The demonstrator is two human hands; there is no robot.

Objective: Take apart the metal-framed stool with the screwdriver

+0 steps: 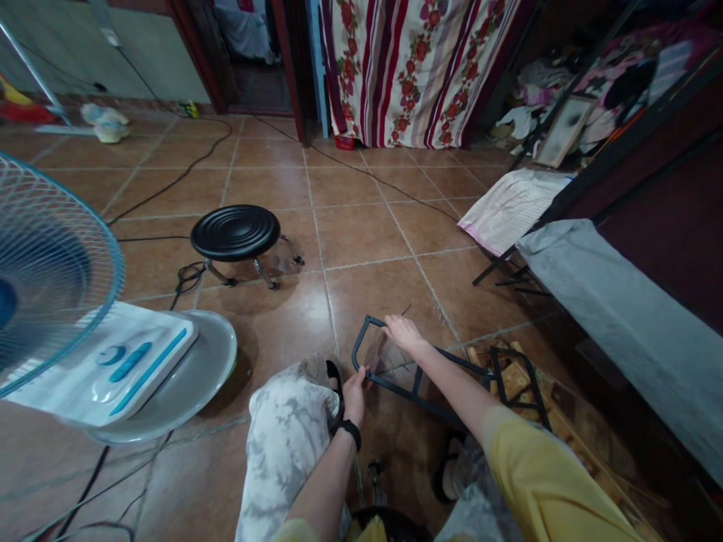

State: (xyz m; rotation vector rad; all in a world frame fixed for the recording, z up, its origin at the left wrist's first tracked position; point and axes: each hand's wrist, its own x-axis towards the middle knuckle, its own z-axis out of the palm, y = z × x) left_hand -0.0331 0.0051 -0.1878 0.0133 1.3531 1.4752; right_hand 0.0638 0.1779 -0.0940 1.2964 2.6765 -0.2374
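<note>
A dark, narrow metal frame (416, 381) with a rounded end and a crossbar lies between my legs, angled away to the lower right. My left hand (355, 395) has its fingers closed on the near side of that rounded end. On the far side, my right hand (402, 332) is wrapped over the bar near the corner. The frame's other end passes behind my right forearm, close to a second dark looped bar (528, 365); I cannot tell if the two are joined. Thin dark bits lie scattered on the floor around the frame.
Wooden pieces (570, 421) lie at the right, beside a cloth-covered bench (626, 301). A black round stool (236, 232) stands ahead. On the left, a fan (53, 263) rises above a white tray (218, 354). Cables (197, 162) cross the tiled floor.
</note>
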